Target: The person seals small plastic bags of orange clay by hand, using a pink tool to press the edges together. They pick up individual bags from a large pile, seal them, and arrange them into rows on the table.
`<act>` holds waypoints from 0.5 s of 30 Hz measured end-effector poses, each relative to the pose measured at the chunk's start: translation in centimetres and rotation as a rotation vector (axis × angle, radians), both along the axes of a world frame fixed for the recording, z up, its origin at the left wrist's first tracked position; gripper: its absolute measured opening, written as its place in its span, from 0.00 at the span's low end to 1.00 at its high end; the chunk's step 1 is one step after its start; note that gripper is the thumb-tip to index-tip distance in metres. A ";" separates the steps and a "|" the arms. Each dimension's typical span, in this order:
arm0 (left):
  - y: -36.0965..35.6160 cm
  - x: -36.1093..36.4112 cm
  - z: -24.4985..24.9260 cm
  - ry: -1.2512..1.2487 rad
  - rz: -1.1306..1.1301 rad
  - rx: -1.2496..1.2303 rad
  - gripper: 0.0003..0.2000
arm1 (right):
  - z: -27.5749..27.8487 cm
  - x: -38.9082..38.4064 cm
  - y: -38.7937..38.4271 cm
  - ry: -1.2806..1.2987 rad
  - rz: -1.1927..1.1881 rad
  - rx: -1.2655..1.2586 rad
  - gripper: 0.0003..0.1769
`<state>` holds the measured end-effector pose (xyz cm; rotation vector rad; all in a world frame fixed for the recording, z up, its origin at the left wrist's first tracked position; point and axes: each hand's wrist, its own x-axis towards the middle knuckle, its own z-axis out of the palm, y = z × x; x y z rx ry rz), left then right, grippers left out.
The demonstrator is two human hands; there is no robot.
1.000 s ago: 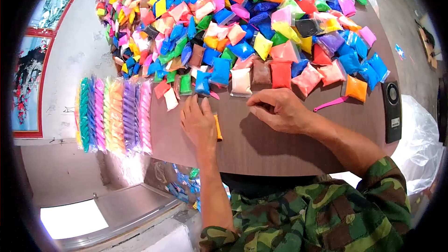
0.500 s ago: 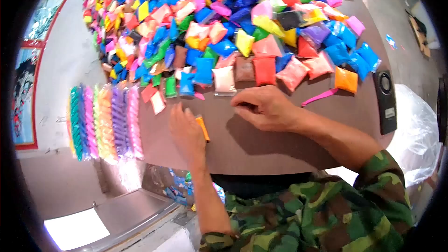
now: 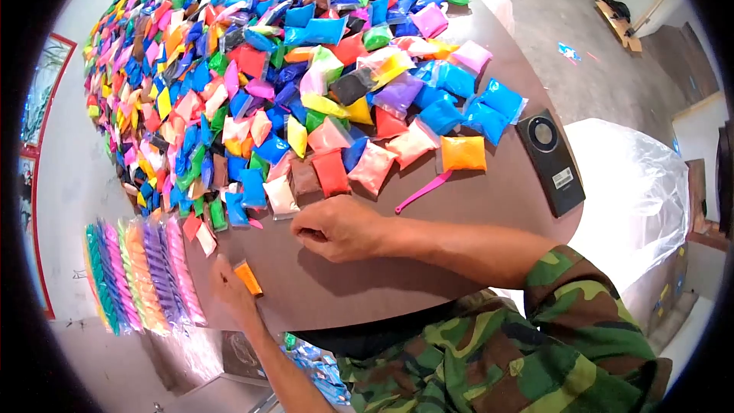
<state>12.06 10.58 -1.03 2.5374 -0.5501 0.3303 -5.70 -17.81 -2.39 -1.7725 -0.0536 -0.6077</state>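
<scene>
My left hand (image 3: pixel 233 291) is at the table's near left, its fingers stretched out and seen edge-on. Right beside it an orange packet (image 3: pixel 248 278) lies on the table. My right hand (image 3: pixel 336 229) is curled closed over the middle of the table, and whatever may be inside the fingers is hidden. Just beyond its knuckles lie a red packet (image 3: pixel 331 173), a brown packet (image 3: pixel 305 177) and a pale peach packet (image 3: pixel 281 197), at the front edge of a large heap of colourful packets (image 3: pixel 229 84). A pink plastic stick (image 3: pixel 422 193) lies above my right forearm.
Long bags of twisted coloured material (image 3: pixel 145 275) hang or stand at the table's left edge. A black rectangular device (image 3: pixel 550 162) with a round dial sits at the right edge. Beyond it is a clear plastic bag (image 3: pixel 634 191). An orange-yellow packet (image 3: pixel 464 154) lies near the stick.
The view has swung to the right, so everything sits further left and lower. My left hand has drawn slightly towards me beside the orange packet; my right hand stays curled in nearly the same place.
</scene>
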 end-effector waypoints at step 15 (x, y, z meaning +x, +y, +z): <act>0.0 -2.3 0.4 -0.105 -0.175 0.195 0.19 | 0.0 0.0 0.0 0.003 -0.002 -0.014 0.06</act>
